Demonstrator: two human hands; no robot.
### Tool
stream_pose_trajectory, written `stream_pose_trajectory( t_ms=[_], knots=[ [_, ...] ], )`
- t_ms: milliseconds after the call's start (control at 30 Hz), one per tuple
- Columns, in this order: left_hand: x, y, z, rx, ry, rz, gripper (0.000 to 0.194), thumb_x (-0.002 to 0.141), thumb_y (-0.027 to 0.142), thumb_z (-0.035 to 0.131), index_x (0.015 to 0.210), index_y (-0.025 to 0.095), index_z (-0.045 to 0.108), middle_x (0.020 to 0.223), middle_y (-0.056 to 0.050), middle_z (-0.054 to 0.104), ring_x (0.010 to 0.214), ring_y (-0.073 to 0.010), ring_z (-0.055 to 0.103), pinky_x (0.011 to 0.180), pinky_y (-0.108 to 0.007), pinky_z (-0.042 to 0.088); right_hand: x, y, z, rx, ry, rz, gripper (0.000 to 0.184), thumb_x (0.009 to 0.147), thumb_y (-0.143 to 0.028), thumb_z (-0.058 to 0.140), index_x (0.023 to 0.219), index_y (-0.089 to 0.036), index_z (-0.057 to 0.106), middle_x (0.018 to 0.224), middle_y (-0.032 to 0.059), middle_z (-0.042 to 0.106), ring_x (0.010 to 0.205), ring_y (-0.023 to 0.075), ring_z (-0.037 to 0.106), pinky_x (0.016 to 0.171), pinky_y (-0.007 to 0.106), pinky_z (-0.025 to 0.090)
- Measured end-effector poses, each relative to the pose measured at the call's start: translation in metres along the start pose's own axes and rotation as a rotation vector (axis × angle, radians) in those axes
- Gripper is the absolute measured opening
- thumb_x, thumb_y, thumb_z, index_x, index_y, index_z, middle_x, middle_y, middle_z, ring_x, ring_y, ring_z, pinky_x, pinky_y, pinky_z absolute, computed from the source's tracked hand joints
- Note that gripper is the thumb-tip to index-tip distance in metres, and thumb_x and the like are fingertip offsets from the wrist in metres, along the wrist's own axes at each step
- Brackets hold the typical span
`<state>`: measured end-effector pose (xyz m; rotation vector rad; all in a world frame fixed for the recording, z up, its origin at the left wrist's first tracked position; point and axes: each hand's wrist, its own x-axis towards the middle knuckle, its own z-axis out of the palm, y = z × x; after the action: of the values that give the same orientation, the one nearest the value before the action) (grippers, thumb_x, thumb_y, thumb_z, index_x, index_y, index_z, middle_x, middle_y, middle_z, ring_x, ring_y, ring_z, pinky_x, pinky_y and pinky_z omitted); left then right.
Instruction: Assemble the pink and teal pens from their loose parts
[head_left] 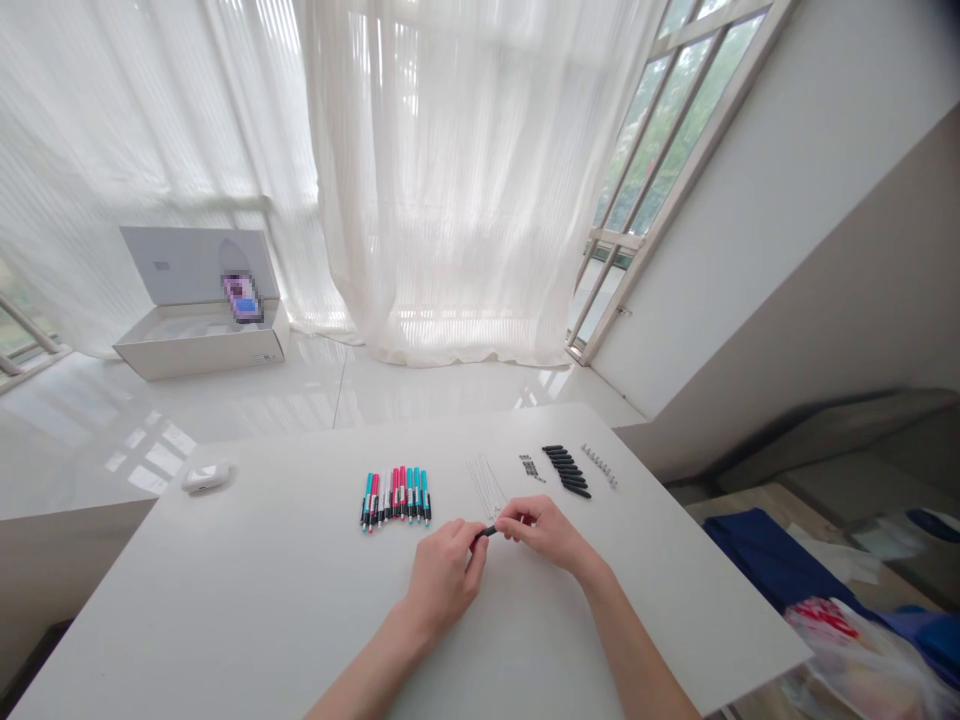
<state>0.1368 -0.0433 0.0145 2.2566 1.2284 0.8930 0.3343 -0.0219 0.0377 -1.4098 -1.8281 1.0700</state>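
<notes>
The left hand [442,580] and right hand [544,535] were close together, both pinching a short black pen part [488,531]. Beyond the hands on the white table [247,560] lay, from left to right, a row of pink and teal pens [396,497], thin metal rods [486,487], small black pieces [530,467], black barrels [566,470] and small metal parts [598,465].

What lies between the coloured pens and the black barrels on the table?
The head view shows thin pale rods and a small dark pile there.
</notes>
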Motion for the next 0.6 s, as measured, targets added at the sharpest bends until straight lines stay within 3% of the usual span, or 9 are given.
stream_pose_trajectory(
  t_ms=[267,467,600],
  knots=[
    [0.002,-0.001,0.001,0.001,0.007,0.04,0.023,0.09,0.023,0.042,0.098,0.022,0.064,0.082,-0.005,0.065,0.074,-0.0166,0.06,0.066,-0.027,0.046,0.001,0.004,0.005,-0.103,0.007,-0.022,0.053,0.089,-0.051,0.043,0.051,-0.017,0.056,0.047,-0.0018,0.049,0.046,0.0103,0.041,0.048,0.024,0.032],
    [0.002,0.002,-0.001,-0.03,0.004,0.009,0.024,0.091,0.024,0.041,0.097,0.021,0.064,0.082,-0.005,0.066,0.076,-0.0169,0.06,0.065,-0.027,0.046,-0.002,0.001,-0.007,0.032,0.033,0.016,0.03,0.075,-0.048,0.067,0.087,-0.02,0.069,0.072,0.0023,0.066,0.058,0.013,0.05,0.055,0.025,0.041],
    [0.002,0.001,-0.002,-0.024,-0.011,-0.008,0.023,0.091,0.023,0.041,0.097,0.021,0.063,0.081,-0.005,0.065,0.075,-0.0173,0.06,0.063,-0.026,0.045,-0.002,0.004,-0.006,0.067,0.003,0.068,0.027,0.075,-0.046,0.066,0.079,-0.019,0.071,0.07,0.0028,0.068,0.055,0.0131,0.052,0.054,0.026,0.042]
  ],
)
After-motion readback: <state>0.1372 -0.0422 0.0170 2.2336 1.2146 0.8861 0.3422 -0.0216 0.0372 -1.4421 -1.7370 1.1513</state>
